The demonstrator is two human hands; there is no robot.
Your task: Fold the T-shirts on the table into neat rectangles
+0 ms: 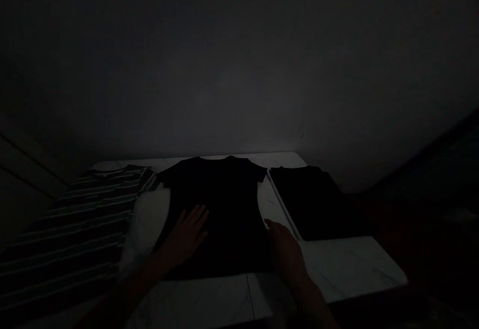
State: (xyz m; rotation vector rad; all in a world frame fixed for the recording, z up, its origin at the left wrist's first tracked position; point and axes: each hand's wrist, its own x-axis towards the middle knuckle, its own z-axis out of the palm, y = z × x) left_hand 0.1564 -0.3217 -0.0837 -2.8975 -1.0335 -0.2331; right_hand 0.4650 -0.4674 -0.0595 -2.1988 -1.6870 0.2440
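Black T-shirt point(220, 209) flat on a white marbled table point(337, 269), collar away from me; left hand point(185, 237) spread on it; right hand point(284, 254) at its edge, fingers together, pinch untellable; pale cloth point(144, 224) and striped shirt point(71, 234) left; folded dark garment point(318, 202) right.

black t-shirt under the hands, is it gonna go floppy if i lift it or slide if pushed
The black t-shirt will likely hang floppy, since it lies flat with its sleeves spread. It looks light, a single thin layer, though the dimness hides the weave. Pushed, it may slide on the smooth white tabletop.
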